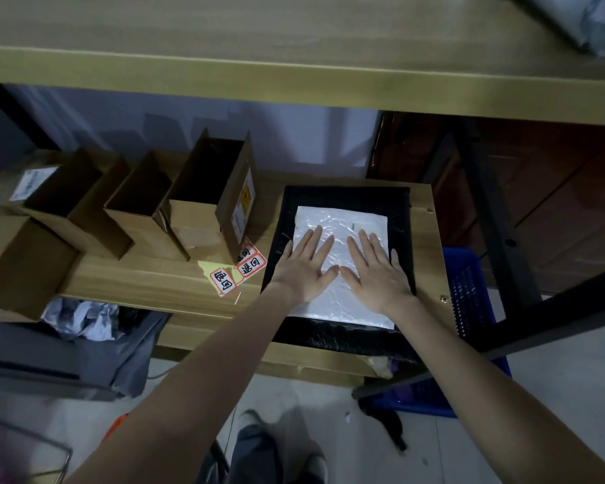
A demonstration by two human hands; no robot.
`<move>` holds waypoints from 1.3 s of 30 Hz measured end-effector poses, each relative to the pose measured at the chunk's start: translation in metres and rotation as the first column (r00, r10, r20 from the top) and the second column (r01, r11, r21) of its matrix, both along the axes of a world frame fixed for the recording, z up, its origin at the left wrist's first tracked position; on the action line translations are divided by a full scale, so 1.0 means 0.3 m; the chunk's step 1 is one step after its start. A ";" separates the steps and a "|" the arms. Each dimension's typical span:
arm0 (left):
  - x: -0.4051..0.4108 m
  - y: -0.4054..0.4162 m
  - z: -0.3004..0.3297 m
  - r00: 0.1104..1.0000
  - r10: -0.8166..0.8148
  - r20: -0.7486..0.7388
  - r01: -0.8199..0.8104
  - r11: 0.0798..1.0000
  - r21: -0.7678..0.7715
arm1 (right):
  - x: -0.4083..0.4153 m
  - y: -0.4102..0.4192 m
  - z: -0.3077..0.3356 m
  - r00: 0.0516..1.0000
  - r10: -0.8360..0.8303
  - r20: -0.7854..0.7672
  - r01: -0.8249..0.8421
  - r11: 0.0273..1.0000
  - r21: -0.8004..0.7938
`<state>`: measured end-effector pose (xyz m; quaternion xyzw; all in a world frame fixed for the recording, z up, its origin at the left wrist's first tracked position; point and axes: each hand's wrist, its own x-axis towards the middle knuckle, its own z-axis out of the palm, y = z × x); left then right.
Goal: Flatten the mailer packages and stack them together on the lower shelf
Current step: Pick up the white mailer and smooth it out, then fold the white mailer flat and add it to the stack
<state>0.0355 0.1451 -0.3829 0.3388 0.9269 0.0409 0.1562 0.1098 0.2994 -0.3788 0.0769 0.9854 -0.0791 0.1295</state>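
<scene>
You had both hands, left hand [303, 270] and right hand [378, 274], spread flat on the white mailer [343, 225], gripping nothing, probably squashing the air out. It sat on the black mailer [343, 199] on the lower shelf [147, 281], so the stack stayed together

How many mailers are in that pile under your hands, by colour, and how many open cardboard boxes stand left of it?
White bubble mailer: 1, on top, pressed flat by left hand and right hand
Black bubble mailer: 1, underneath
Open cardboard boxes: 3
Total: 5
</scene>
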 end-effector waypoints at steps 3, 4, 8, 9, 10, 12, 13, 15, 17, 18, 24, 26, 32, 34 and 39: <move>-0.005 0.001 0.012 1.000 -0.019 0.003 0.020 0.999 -0.048 | -0.009 0.006 0.020 0.998 0.004 0.065 -0.002 1.000 -0.027; -0.004 0.000 0.019 1.000 -0.030 0.003 0.030 0.998 -0.051 | -0.013 0.009 0.035 0.996 0.008 0.090 -0.004 0.999 -0.038; 0.002 -0.021 0.070 0.995 -0.096 -0.027 0.096 0.995 0.025 | -0.005 0.013 0.115 0.998 0.038 0.043 -0.034 0.996 -0.085; 0.006 -0.032 0.089 0.994 -0.106 -0.034 0.107 0.993 0.046 | 0.005 0.010 0.135 0.999 0.045 0.009 -0.044 0.995 -0.092; 0.009 -0.044 0.108 0.993 -0.111 -0.044 0.114 0.991 0.064 | 0.017 0.004 0.156 0.999 0.049 -0.020 -0.051 0.994 -0.097; 0.015 -0.071 0.154 0.990 -0.112 -0.082 0.119 0.989 0.087 | 0.037 -0.006 0.196 0.997 0.053 -0.056 -0.059 0.993 -0.099; 0.020 -0.089 0.181 0.988 -0.111 -0.112 0.121 0.989 0.089 | 0.048 -0.012 0.220 0.996 0.057 -0.074 -0.064 0.993 -0.095; 0.032 -0.132 0.247 0.979 -0.114 -0.166 0.129 0.988 0.084 | 0.067 -0.028 0.278 0.990 0.077 -0.121 -0.086 0.993 -0.076; 0.051 -0.184 0.321 0.968 -0.116 -0.222 0.138 0.986 0.089 | 0.087 -0.049 0.348 0.977 0.120 -0.179 -0.130 0.990 -0.046; 0.060 -0.212 0.358 0.961 -0.113 -0.251 0.142 0.985 0.099 | 0.098 -0.060 0.387 0.968 0.142 -0.205 -0.153 0.988 -0.035; 0.132 -0.387 0.579 0.910 -0.102 -0.401 0.183 0.968 0.170 | 0.165 -0.152 0.617 0.927 0.300 -0.224 -0.308 0.951 -0.002; 0.169 -0.439 0.646 0.894 -0.110 -0.434 0.208 0.960 0.186 | 0.196 -0.200 0.690 0.897 0.369 -0.244 -0.371 0.928 0.039; 0.298 -0.586 0.850 0.859 -0.089 -0.504 0.268 0.917 0.295 | 0.284 -0.340 0.869 0.768 0.530 -0.360 -0.524 0.843 0.123; 0.330 -0.633 0.917 0.847 -0.054 -0.528 0.271 0.899 0.343 | 0.301 -0.383 0.921 0.719 0.554 -0.420 -0.558 0.820 0.126; 0.345 -0.734 1.064 0.838 0.073 -0.541 0.234 0.847 0.478 | 0.286 -0.481 1.049 0.578 0.569 -0.585 -0.613 0.776 0.149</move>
